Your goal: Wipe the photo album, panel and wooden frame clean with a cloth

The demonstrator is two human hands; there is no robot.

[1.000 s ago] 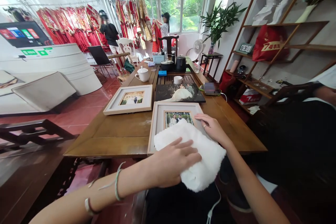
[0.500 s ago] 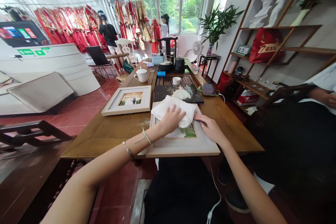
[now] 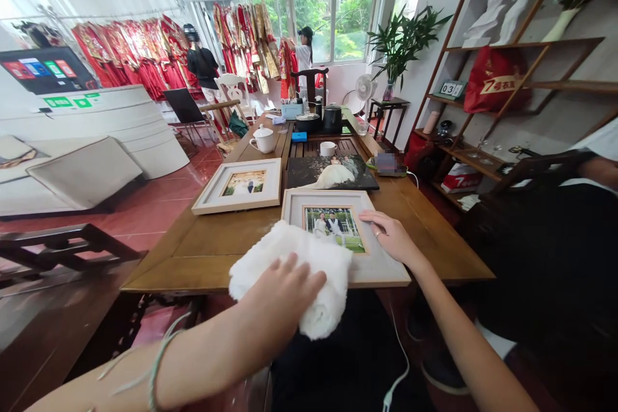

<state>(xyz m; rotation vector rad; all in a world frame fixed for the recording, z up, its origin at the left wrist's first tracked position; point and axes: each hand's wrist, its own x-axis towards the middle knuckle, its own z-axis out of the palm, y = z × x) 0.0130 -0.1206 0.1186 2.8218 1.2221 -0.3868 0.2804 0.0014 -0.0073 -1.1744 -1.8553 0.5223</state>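
Observation:
A folded white towel (image 3: 284, 244) is in my left hand (image 3: 280, 296), its palm down and fingers over the cloth. The towel covers the lower left of a light wooden picture frame (image 3: 381, 273) and hangs past the table's front edge. Inside the frame a photo (image 3: 335, 225) of a couple shows. My right hand (image 3: 392, 239) lies on the frame's right side, fingers stretched toward the photo's edge. A second framed photo (image 3: 210, 192) rests to the left. Behind, a dark picture panel (image 3: 302, 170) shows a figure in a white dress.
On the wooden table (image 3: 193, 257) stand a white teapot (image 3: 263, 140), a white cup (image 3: 327, 149) and a black kettle (image 3: 332, 118) farther back. A phone (image 3: 390, 163) lies at the right edge with a white cable. A person in black (image 3: 555, 257) sits at the right.
My left hand has drawn the towel toward me and to the left, off the photo, which is now mostly uncovered. My right hand stays on the frame.

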